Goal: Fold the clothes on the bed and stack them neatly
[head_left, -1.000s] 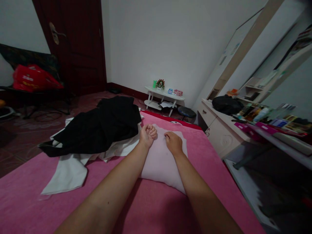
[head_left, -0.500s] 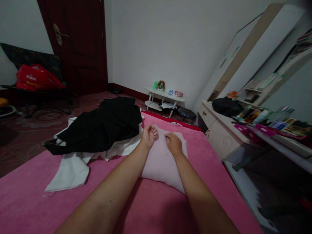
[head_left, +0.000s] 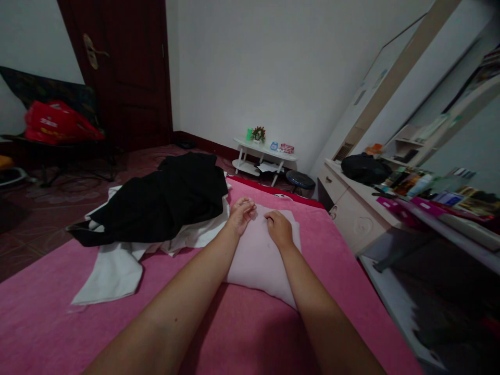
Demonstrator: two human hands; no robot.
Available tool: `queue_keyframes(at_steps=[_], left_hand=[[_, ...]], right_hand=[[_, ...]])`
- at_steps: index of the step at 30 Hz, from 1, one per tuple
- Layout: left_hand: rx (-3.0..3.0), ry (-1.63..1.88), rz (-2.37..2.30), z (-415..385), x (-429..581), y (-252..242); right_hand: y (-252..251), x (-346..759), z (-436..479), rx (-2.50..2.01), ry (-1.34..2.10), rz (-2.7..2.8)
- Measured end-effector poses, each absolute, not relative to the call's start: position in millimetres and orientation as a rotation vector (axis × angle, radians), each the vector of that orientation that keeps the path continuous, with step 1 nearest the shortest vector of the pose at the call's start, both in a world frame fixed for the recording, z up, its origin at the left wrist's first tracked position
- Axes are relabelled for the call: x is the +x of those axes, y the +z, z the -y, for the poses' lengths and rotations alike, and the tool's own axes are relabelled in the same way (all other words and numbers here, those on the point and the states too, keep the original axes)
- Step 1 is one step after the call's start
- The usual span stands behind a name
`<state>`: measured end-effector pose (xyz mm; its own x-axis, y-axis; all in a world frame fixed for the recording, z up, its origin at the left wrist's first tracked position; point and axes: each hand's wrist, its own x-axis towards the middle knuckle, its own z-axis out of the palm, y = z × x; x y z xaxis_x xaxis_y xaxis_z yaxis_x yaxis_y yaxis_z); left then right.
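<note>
A folded pale pink cloth [head_left: 260,263], which looks like a garment, lies on the pink bed cover [head_left: 336,291] in front of me. Over its far left part is my left hand [head_left: 242,213], palm turned up and sideways, its fingers loosely bent and apart, with nothing visible in them. My right hand [head_left: 280,230] rests over the far right part of the cloth. Its fingers are curled in towards the thumb, and what they hold, if anything, is hidden. A gap separates the two hands.
Black clothing [head_left: 164,200] lies heaped over white clothing [head_left: 113,276] on the bed's left. A small white table [head_left: 265,151] and a round stool [head_left: 300,179] stand beyond. At right is a cluttered dresser [head_left: 351,208]. A red bag [head_left: 58,122] sits on a chair.
My left hand's fingers have uncurled from a loose fist and reach slightly to the right. The right hand and the pale cloth have hardly changed.
</note>
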<state>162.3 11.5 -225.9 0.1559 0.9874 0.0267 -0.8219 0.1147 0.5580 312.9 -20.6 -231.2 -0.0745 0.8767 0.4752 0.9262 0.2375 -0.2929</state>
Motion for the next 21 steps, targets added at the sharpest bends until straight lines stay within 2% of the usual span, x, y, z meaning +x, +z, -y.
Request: queue_keyframes(at_steps=[15, 21], left_hand=[[0.652, 1.393, -0.403, -14, 167, -230], [0.809, 1.225, -0.444, 2, 166, -229]], right_hand=[[-228, 310, 21, -1.757, -0.023, 2.039], [-220, 305, 45, -1.801, 0.158, 2.214]])
